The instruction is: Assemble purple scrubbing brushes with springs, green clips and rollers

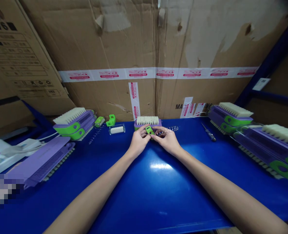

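Over the blue table, my two hands meet near its back edge. My left hand (139,140) pinches a small green plastic part (149,130) with a dark slot in it. Right beside it, my right hand (167,139) has its fingers closed around a thin coiled wire (174,128), whose loops stick out to the right. The right fingertips also come close to the green part; whether they touch it I cannot tell. Just behind my hands sits a purple block with cream bristles (147,121), partly covered by my fingers.
Left of my hands lie a clear case (117,129), a green bracket (111,120), a green-and-cream piece (99,122) and another coil (95,134). Purple-green brush blocks (73,125) stand at both sides. A screwdriver (209,132) lies right. Cardboard (105,97) walls the back.
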The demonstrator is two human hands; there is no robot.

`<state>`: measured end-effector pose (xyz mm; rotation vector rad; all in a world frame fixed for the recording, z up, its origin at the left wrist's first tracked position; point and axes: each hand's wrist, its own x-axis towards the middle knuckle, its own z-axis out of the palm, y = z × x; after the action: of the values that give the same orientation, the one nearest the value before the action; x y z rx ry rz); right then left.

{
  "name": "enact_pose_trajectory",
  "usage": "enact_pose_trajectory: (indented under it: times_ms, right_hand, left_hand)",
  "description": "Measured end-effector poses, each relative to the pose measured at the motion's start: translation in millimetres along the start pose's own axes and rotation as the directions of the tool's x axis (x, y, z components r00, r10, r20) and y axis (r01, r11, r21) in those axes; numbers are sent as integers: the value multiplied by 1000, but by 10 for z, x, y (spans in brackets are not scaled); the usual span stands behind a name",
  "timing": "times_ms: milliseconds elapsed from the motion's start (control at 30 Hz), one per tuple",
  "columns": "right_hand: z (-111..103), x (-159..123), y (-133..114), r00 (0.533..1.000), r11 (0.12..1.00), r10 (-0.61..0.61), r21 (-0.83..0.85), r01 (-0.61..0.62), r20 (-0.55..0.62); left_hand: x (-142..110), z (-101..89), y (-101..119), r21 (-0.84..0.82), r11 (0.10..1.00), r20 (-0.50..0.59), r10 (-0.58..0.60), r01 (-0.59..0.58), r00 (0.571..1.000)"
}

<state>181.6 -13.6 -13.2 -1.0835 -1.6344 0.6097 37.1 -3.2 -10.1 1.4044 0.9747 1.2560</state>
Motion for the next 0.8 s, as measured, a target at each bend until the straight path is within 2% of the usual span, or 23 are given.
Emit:
enact_pose_trajectory:
  times_ms: [133,300,600,800]
  right_hand:
    - [-76,11,-3,976,976,-193,-80,201,98]
    - [-130,23,60,947,950,-259,-128,286,190]
    - [-61,25,118,976,973,-201,-98,209,86]
    - [-13,2,34,996,995,-79,-53,81,41]
  left_hand:
    - [-7,-14,1,24,1000,-2,10,-10,1000]
    - [-14,-16,12,39,999,6,-1,1,1000]
    - [-17,-9,38,75,997,85,11,-18,996]
    - [-14,-10,29,99,995,94,16,-25,995]
